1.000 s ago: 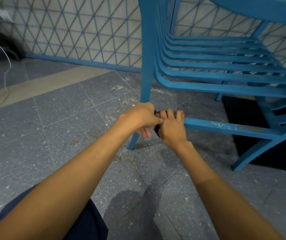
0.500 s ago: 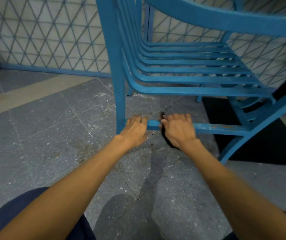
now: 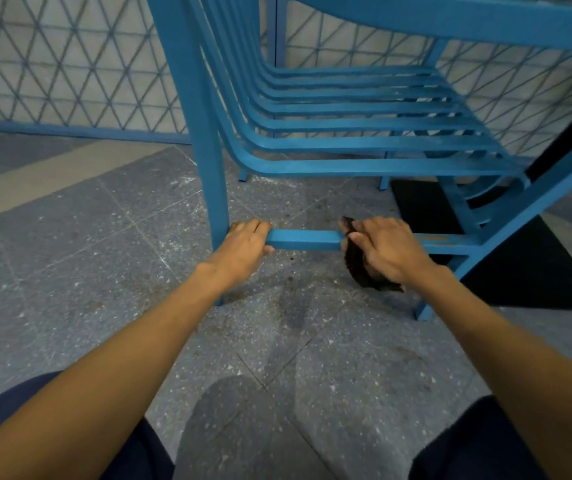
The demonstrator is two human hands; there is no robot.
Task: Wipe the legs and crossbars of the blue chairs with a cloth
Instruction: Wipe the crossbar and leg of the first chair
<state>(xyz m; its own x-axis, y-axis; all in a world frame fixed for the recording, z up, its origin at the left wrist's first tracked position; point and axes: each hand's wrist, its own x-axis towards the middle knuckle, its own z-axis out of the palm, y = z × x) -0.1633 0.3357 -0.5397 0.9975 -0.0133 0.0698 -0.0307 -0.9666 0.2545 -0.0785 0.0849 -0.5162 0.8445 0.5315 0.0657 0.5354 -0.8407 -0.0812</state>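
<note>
my left hand (image 3: pixel 243 245) grips the lower crossbar (image 3: pixel 303 240) of the blue chair (image 3: pixel 364 143) at its left end. the fingers are curled over the top, the thumb is underneath, and the hand is hard against the upright leg (image 3: pixel 205 150). my right hand (image 3: pixel 390 251) lies at three o'clock from the left on the same bar. its fingers are wrapped over a dark cloth (image 3: pixel 359 271) held against the bar, with the loose end hanging at six o'clock below the hand. bare bar shows between the hands. rust-coloured scuffs mark the bar at three o'clock from the right hand. a slanted leg (image 3: pixel 519 216) stands further right. grey speckled floor tiles (image 3: pixel 104 271) lie beneath, with a black mat (image 3: pixel 537 271) at three o'clock.
</note>
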